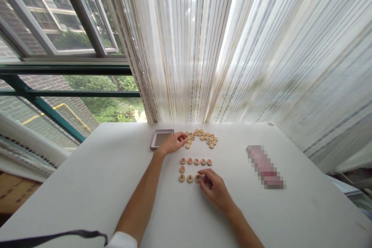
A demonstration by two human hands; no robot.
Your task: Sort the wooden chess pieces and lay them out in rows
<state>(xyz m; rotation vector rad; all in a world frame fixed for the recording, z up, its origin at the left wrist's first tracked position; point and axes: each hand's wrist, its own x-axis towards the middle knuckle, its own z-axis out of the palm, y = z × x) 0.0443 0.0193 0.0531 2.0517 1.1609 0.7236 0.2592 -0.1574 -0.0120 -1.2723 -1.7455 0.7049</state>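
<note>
Round wooden Chinese chess pieces lie on a white table. My right hand has its thumb and index finger at a black-marked piece, the rightmost of the bottom row, partly covered by the fingertips. Beside it sit two more black-marked pieces. A single red-marked piece lies above that row's left end, below a row of several red-marked pieces. Farther back, my left hand reaches to the left edge of a loose cluster of pieces, fingers bent and slightly apart; whether it touches one is unclear.
A shallow open box lies behind my left wrist. To the right is a pixelated reddish object. Sheer striped curtains hang along the table's back edge, with a window at the left.
</note>
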